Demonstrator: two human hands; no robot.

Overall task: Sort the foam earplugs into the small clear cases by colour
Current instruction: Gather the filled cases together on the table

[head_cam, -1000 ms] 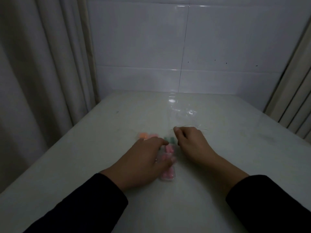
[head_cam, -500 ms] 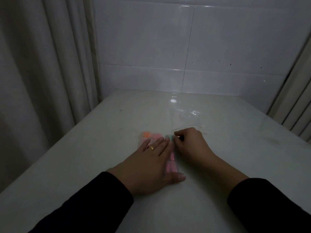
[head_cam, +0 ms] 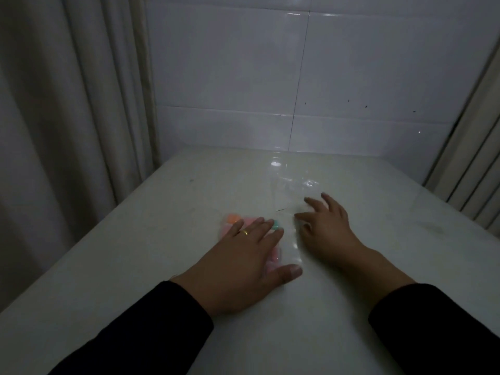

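White table (head_cam: pixel 135 266) meets a tiled wall (head_cam: pixel 243 77), curtain (head_cam: pixel 54 104) along its left edge. Left hand (head_cam: pixel 238 263) lies flat, fingers straight, over coloured earplugs (head_cam: pixel 232 219); right hand (head_cam: pixel 324 226), fingers spread, touches clear plastic (head_cam: pixel 290 185) mid-table.

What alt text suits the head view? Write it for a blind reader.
A left hand lies flat over pink, orange and green earplugs on a white table, while the right hand rests spread on clear plastic. Dim room, tiled wall behind.
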